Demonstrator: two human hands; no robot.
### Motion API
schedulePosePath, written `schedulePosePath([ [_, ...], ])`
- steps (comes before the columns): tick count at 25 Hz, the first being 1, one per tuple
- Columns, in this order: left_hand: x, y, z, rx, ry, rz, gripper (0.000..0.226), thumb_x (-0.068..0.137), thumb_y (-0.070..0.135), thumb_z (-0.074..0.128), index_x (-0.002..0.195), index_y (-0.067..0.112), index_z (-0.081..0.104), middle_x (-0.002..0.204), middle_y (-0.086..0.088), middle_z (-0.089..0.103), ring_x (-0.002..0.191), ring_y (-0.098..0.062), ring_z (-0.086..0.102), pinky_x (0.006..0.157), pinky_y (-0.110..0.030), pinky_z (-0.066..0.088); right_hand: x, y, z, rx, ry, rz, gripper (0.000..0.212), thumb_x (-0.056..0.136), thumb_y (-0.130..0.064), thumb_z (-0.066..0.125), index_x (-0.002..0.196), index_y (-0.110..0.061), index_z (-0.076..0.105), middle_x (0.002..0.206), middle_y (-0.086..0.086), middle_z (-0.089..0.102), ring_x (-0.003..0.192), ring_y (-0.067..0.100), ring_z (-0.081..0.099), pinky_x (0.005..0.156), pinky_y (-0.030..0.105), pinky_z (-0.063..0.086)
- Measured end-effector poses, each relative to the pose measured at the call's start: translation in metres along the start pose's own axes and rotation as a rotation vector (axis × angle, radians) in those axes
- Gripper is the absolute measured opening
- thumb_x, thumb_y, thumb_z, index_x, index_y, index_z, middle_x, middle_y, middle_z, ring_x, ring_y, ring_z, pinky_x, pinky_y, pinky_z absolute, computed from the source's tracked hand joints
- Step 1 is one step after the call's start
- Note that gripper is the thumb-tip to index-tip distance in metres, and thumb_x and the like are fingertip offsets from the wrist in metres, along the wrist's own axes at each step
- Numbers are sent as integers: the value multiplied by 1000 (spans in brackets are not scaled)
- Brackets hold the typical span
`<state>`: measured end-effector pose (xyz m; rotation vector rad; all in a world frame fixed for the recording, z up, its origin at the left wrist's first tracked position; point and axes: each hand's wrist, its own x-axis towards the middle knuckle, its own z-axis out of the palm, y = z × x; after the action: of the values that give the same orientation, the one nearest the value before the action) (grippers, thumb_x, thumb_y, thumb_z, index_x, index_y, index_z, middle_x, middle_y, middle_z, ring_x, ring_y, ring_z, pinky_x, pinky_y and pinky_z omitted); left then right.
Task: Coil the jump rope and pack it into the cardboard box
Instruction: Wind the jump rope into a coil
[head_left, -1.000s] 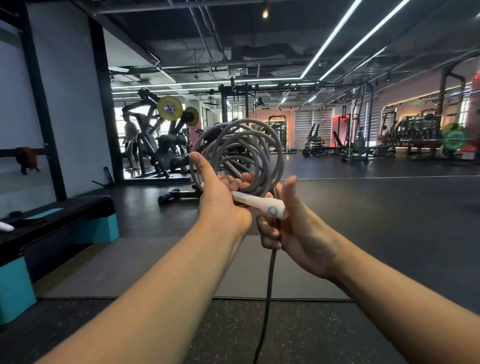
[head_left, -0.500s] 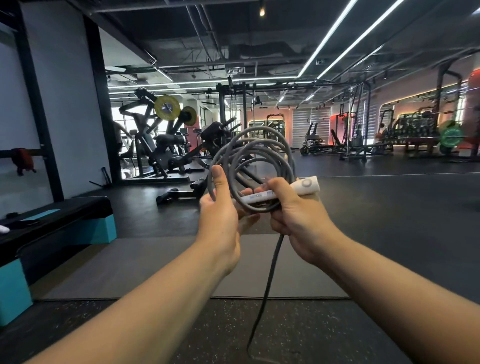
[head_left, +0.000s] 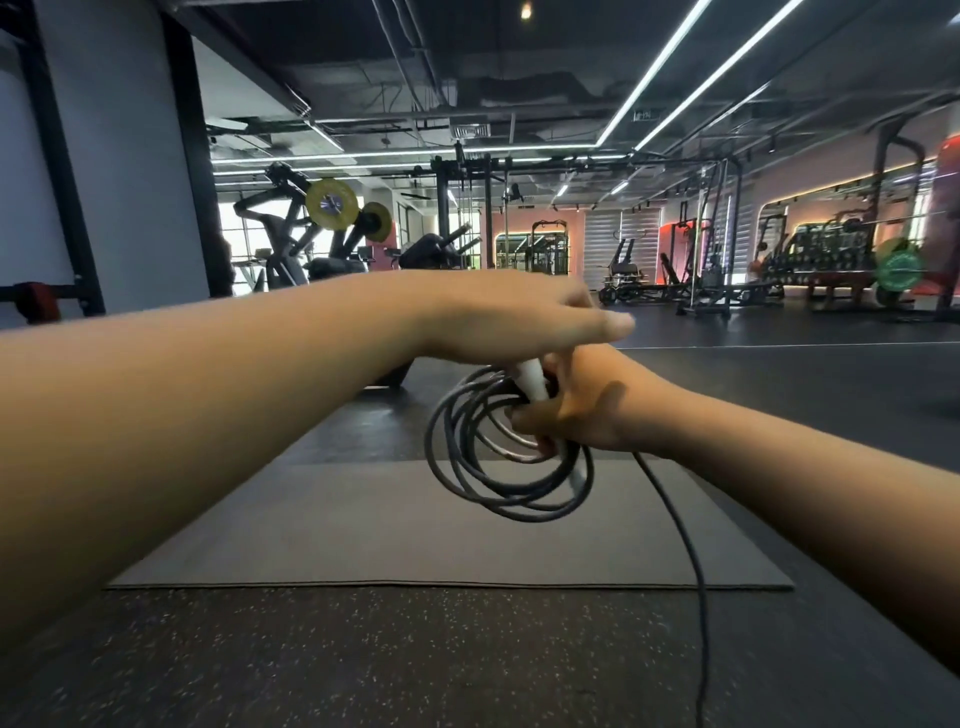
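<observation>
The right hand has its fingers clamped on the coiled jump rope, holding the loops in the air above the far edge of the grey floor mat. A white handle sticks up from this grip. The left hand crosses over the right, touching the handle's top; whether its fingers close on it I cannot tell. A loose strand trails down toward the near floor.
</observation>
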<state>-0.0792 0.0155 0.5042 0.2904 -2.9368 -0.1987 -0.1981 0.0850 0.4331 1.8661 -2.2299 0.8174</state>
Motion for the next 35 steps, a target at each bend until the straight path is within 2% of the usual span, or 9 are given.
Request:
schedulePosePath([
  [2, 7, -4, 7, 99, -99, -45, 70, 99, 68, 19, 128, 20, 61, 112, 5, 75, 110, -15, 65, 90, -29, 42, 0, -4, -2, -111, 0, 0, 32, 88, -28, 72, 115, -16, 60, 84, -8, 55, 72, 9, 56, 50, 13, 40],
  [6, 8, -30, 21, 98, -36, -6, 94, 82, 84, 19, 116, 13, 69, 115, -10, 72, 106, -28, 65, 100, -47, 47, 2, 5, -3, 30, -5, 45, 22, 77, -28, 81, 89, -15, 69, 66, -6, 67, 51, 5, 58, 42, 14, 42],
  [9, 1, -40, 26, -5, -19, 31, 76, 75, 81, 40, 111, 20, 68, 100, -2, 73, 93, -19, 67, 89, -38, 52, 1, 6, -9, 79, -78, -25, 30, 76, -31, 83, 67, -11, 63, 50, -10, 55, 42, 3, 46, 44, 16, 35],
  [15, -13, -47, 33, -294, -99, -42, 39, 91, 49, 66, 122, 25, 69, 113, 2, 76, 107, -17, 70, 103, -37, 51, -15, 14, -18, 133, -298, -12, 11, 82, -26, 78, 81, -18, 72, 68, -6, 73, 61, 8, 62, 63, 27, 46],
  [19, 3, -43, 22, -499, -423, -237, 27, 93, 18, 68, 115, 3, 66, 101, -12, 78, 82, -23, 69, 74, -29, 58, -10, 7, -5, -93, -146, -166, 33, 84, -30, 79, 105, -22, 56, 85, -16, 63, 71, 0, 57, 61, 12, 43],
  [23, 2, -45, 33, -531, -313, -124, 37, 98, 30, 64, 112, -4, 60, 82, -5, 62, 82, -22, 67, 91, -43, 56, -8, 11, -6, -111, -126, -178, 49, 82, -22, 79, 112, -21, 41, 86, -3, 63, 70, 13, 54, 57, 21, 41],
  [27, -14, -47, 39, -418, -350, -119, 45, 94, 52, 58, 93, 7, 66, 68, 5, 55, 63, -13, 56, 73, -30, 50, -15, 13, -17, 72, -247, -151, 58, 74, -42, 88, 114, -30, 48, 96, 3, 65, 74, 14, 62, 68, 29, 52],
  [31, -27, -64, 24, -140, -392, -164, 53, 84, 65, 57, 92, 15, 72, 62, 11, 52, 57, -8, 52, 59, -20, 45, -17, 25, -29, -12, -278, -119, 38, 79, -62, 74, 89, -26, 68, 68, -1, 61, 59, 7, 52, 60, 27, 42],
  [35, -51, -97, 17, -272, -277, -176, 52, 88, 63, 52, 88, 13, 68, 63, 8, 49, 59, -11, 47, 61, -24, 45, -20, 49, -40, 89, -138, -13, 55, 86, -62, 66, 58, -15, 58, 49, -7, 49, 44, 11, 52, 51, 21, 44],
])
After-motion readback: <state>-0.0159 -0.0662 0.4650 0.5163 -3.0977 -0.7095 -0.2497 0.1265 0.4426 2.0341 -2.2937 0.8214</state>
